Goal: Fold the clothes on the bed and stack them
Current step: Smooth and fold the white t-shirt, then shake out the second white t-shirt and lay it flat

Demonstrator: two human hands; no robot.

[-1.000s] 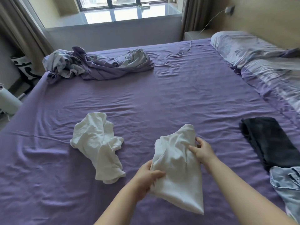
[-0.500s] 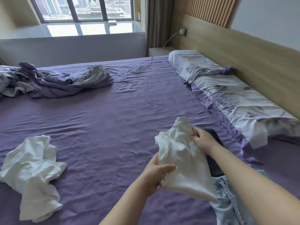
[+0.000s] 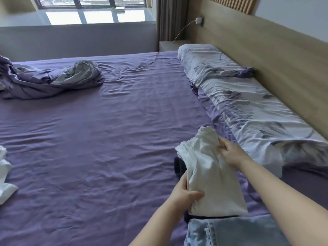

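Observation:
A folded white garment point(image 3: 211, 173) is held over a folded black garment point(image 3: 179, 168) that peeks out at its left and near edges. My left hand point(image 3: 184, 193) grips the white garment's near left edge, thumb on top. My right hand point(image 3: 230, 152) holds its far right side with curled fingers. Folded light-blue jeans point(image 3: 230, 231) lie just nearer than the black piece. An unfolded white garment point(image 3: 4, 174) lies crumpled at the left edge of the purple bed point(image 3: 115, 139).
A crumpled purple and grey duvet point(image 3: 53, 79) lies at the far left of the bed. Patterned pillows point(image 3: 248, 107) run along the wooden headboard point(image 3: 284, 64) on the right. A charger cable point(image 3: 150, 62) trails from the wall socket onto the sheet.
Both hands have carried the folded white garment rightward and down over the black garment. The view has swung right, pushing the crumpled white garment to the left edge.

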